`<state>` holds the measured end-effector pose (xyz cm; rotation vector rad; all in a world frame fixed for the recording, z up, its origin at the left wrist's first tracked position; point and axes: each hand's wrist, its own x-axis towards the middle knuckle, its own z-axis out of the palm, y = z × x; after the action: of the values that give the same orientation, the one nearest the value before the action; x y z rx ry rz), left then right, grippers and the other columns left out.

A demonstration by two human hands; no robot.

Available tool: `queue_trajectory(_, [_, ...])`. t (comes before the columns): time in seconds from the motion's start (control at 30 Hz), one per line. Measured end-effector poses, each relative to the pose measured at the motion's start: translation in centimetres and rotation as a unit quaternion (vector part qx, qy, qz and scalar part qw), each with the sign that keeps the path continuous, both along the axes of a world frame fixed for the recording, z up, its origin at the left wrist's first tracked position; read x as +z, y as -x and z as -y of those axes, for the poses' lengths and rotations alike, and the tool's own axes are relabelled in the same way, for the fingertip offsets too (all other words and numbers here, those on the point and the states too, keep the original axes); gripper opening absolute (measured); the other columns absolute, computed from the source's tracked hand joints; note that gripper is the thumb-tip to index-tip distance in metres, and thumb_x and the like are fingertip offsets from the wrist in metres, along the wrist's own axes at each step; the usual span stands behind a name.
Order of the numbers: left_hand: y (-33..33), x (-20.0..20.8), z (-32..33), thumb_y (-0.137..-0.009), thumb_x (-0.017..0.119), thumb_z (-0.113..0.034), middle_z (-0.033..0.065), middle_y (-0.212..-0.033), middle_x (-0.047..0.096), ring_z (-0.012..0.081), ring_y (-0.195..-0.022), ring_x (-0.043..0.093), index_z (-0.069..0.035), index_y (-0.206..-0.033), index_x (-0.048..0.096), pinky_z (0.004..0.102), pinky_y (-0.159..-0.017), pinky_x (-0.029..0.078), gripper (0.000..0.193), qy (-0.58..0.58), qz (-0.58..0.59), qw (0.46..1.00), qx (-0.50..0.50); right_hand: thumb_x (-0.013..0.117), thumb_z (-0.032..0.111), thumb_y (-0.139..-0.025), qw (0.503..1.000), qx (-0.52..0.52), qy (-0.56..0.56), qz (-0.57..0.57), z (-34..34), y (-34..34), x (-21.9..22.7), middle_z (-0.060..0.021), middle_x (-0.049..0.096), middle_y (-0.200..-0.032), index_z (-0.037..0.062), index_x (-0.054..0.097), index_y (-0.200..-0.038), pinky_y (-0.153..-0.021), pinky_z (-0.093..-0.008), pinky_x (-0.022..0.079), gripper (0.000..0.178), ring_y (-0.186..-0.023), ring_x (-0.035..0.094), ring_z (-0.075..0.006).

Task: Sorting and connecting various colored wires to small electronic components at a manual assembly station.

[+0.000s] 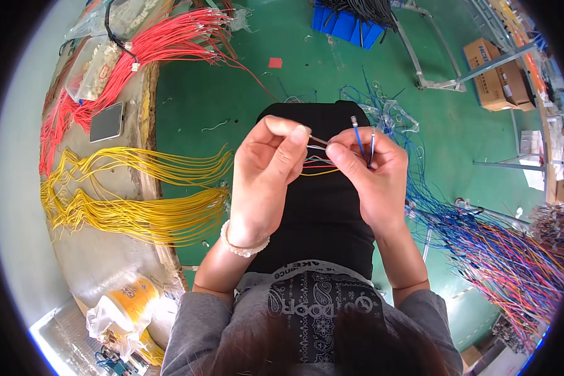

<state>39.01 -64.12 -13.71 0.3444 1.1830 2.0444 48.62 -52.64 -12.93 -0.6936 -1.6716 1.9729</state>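
My left hand (266, 172), with a beaded bracelet at the wrist, is closed, thumb and forefinger pinching the end of a brown wire (318, 140). My right hand (379, 175) is closed too, its thumb and forefinger on the same wires a short way to the right. A few thin wires, white, red and a yellow wire (319, 173), run between the hands over my black-clad lap (319, 219). Blue wires (358, 139) stick up between the right hand's fingers, at least one tipped with a metal terminal. The parts inside both palms are hidden.
On the left bench (106, 232) lie red wires (169, 44), yellow wires (150, 213), a dark flat device (107, 122) and a bagged yellow spool (128, 307). Multicoloured wire bundles (501, 250) spread at right. A blue bin (348, 25) and cardboard box (495, 75) stand beyond.
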Motion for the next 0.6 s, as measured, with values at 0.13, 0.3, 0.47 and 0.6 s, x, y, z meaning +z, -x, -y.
queue_trajectory(0.13, [-0.7,1.3,-0.8,-0.094,0.048,-0.003,0.0068,-0.096,0.059,0.0104,-0.073,0.053,0.000,-0.117,0.053,0.0204,-0.069,0.044,0.023,-0.022,0.084,0.994,0.059,0.068,0.011,-0.083,0.998,-0.008,0.058,0.008,-0.5,-0.3,0.1,0.0052,0.054,-0.070,0.0017,0.063,-0.086,-0.050,-0.0174,0.026,0.011,-0.056,0.039,-0.0003])
queue_trajectory(0.3, [-0.5,0.4,-0.1,-0.094,0.049,-0.003,0.0215,-0.124,0.052,0.0203,-0.099,0.059,0.002,-0.126,0.043,0.0277,-0.084,0.049,0.034,-0.024,-0.059,0.997,0.035,0.068,0.015,-0.083,0.997,0.000,0.073,0.013,-0.7,-0.2,0.3,0.0063,0.050,-0.067,0.0019,0.062,-0.083,-0.048,-0.0176,0.022,0.014,-0.055,0.034,0.0001])
queue_trajectory(0.47, [-0.7,1.3,-0.2,-0.091,0.053,0.000,0.0251,-0.125,0.053,0.0263,-0.109,0.058,0.004,-0.128,0.040,0.0323,-0.089,0.050,0.040,-0.034,-0.047,0.995,0.081,0.067,0.015,-0.084,0.998,-0.005,0.066,0.013,-0.7,-0.2,0.3,0.0059,0.050,-0.067,0.0021,0.061,-0.082,-0.048,-0.0184,0.023,0.015,-0.055,0.034,-0.0007])
queue_trajectory(0.6, [-0.1,0.2,0.6,-0.088,0.055,0.005,0.0211,-0.111,0.061,0.0256,-0.102,0.062,0.005,-0.120,0.046,0.0314,-0.089,0.051,0.033,-0.012,-0.064,0.996,0.062,0.067,0.015,-0.084,0.998,-0.002,0.063,0.011,-0.7,-0.2,0.3,0.0052,0.050,-0.067,0.0016,0.061,-0.081,-0.048,-0.0187,0.023,0.015,-0.055,0.034,-0.0012])
